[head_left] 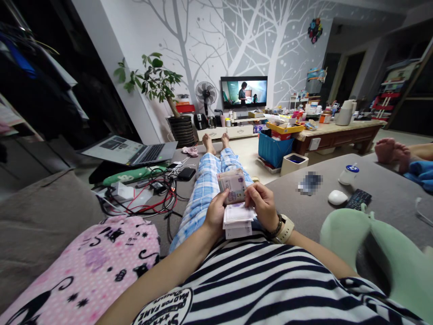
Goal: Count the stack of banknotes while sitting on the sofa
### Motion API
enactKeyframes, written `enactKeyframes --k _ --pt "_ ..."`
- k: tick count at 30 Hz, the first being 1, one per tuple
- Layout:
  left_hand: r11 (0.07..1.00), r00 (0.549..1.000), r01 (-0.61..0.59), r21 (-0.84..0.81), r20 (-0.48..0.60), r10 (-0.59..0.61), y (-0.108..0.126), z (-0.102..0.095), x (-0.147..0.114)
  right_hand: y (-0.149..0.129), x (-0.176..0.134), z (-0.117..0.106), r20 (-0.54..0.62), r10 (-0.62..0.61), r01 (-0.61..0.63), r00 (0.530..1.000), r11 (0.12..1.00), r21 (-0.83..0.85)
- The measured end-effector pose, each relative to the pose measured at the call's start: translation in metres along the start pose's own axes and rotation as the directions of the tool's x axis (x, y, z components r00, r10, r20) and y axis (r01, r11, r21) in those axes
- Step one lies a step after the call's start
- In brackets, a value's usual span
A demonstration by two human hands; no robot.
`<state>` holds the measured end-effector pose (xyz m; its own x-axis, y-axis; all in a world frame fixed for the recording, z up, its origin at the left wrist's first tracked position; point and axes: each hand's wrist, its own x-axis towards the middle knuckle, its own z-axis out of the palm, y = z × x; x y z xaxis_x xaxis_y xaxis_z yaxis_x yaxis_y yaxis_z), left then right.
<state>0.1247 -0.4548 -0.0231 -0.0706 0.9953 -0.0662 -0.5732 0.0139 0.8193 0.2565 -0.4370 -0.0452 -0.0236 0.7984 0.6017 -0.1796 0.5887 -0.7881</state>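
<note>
A stack of banknotes [233,184] marked with a 5 is upright above my lap, bent over at its lower part. My left hand [215,210] grips the stack along its left side, thumb on the front. At the right edge, my right hand [263,204] has its fingers pinched on the notes. Below, more pale banknotes [238,221] fan down toward my striped shirt. A wristwatch [286,228] and a dark bracelet [274,225] are on my right wrist. My legs in blue plaid trousers [199,187] stretch out beneath the notes.
To the left are an open laptop [149,153], tangled cables [162,189] and a pink blanket [128,243]. On the right lie a white mouse [337,197], a small keyboard [359,199], a lidded cup [348,174] and a green neck pillow [341,230]. Another person's feet [392,152] rest at far right.
</note>
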Motion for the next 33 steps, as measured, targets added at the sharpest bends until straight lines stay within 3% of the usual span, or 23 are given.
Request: enactKeyframes --k 4,17,33 --pt "1.0 1.0 0.001 -0.008 -0.009 -0.001 0.0 -0.001 0.003 0.0 -0.001 0.001 0.024 0.003 -0.004 1.0 1.0 0.03" --pt "0.998 0.999 -0.018 0.066 0.052 0.014 0.001 -0.006 -0.002 0.009 0.008 0.0 -0.141 0.076 -0.08 0.987 0.996 -0.026" --pt "0.999 0.999 -0.021 0.026 0.037 0.02 0.004 0.0 0.0 0.004 0.007 -0.001 -0.122 0.005 -0.02 0.993 0.993 -0.119"
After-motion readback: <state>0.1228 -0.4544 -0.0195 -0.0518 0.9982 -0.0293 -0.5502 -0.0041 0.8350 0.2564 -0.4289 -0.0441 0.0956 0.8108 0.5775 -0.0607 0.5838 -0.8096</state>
